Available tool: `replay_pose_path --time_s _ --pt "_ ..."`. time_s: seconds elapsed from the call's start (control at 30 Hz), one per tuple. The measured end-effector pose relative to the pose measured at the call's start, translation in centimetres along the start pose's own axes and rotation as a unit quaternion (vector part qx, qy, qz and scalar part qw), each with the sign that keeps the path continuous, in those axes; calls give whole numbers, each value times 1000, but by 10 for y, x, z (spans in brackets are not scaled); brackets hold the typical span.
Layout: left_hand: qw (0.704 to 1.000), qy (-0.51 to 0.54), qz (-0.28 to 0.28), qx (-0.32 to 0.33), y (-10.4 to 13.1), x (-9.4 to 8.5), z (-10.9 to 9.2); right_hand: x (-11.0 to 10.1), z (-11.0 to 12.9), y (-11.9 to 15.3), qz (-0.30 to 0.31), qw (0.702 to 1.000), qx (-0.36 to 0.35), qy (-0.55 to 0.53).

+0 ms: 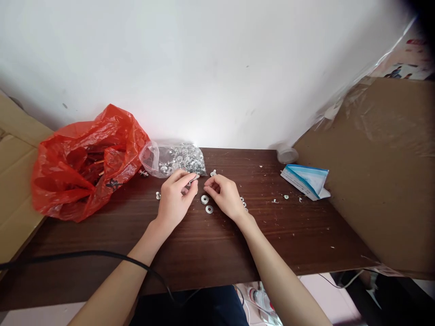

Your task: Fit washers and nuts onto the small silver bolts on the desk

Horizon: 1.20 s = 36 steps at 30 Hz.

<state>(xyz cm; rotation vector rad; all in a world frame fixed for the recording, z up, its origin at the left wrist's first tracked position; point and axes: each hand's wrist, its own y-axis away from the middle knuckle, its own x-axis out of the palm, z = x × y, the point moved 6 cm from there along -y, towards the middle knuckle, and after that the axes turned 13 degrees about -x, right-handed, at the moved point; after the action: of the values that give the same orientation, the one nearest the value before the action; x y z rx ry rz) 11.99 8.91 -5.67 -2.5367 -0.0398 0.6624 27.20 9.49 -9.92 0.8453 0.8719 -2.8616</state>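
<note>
My left hand is closed, pinching a small silver washer, seen nearly edge-on, between thumb and forefinger. Just to its right, my right hand has its fingertips pressed together. Whatever they may hold is hidden. Between and below the hands lie a washer and another flat washer on the dark wooden table. A small metal fastener stands behind my right hand, and another small piece lies left of my left hand. More washers show partly beside my right wrist.
A clear bag of metal hardware lies behind my left hand. Left of it sits an open red plastic bag. A blue-and-white packet and a clear round container stand right. A black cable crosses my left forearm.
</note>
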Motion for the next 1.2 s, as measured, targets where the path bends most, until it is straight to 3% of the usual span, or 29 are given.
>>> replay_pose_path --time_s 0.07,0.17,0.27,0.37,0.67,0.83,1.03,1.2 --pt "1000 -26 5 11 2 3 0 -2 -5 0 -59 993 40 -95" --pt "998 -58 31 6 5 11 3 -2 -9 0 -133 959 86 -234" --pt "995 -81 52 9 9 18 3 -2 -4 0 -168 927 98 -321" --pt "994 -98 53 17 12 20 -1 -4 2 0 -176 915 84 -354" --pt "991 -128 11 29 12 10 -8 1 9 2 -162 924 46 -343" --pt "990 -135 9 41 14 10 -12 0 10 3 -169 944 29 -281" --pt "994 -96 -3 42 13 7 -7 0 17 0 -157 951 -20 -265" --pt "994 -73 -43 67 11 1 -8 -3 25 1 -148 969 -60 -190"
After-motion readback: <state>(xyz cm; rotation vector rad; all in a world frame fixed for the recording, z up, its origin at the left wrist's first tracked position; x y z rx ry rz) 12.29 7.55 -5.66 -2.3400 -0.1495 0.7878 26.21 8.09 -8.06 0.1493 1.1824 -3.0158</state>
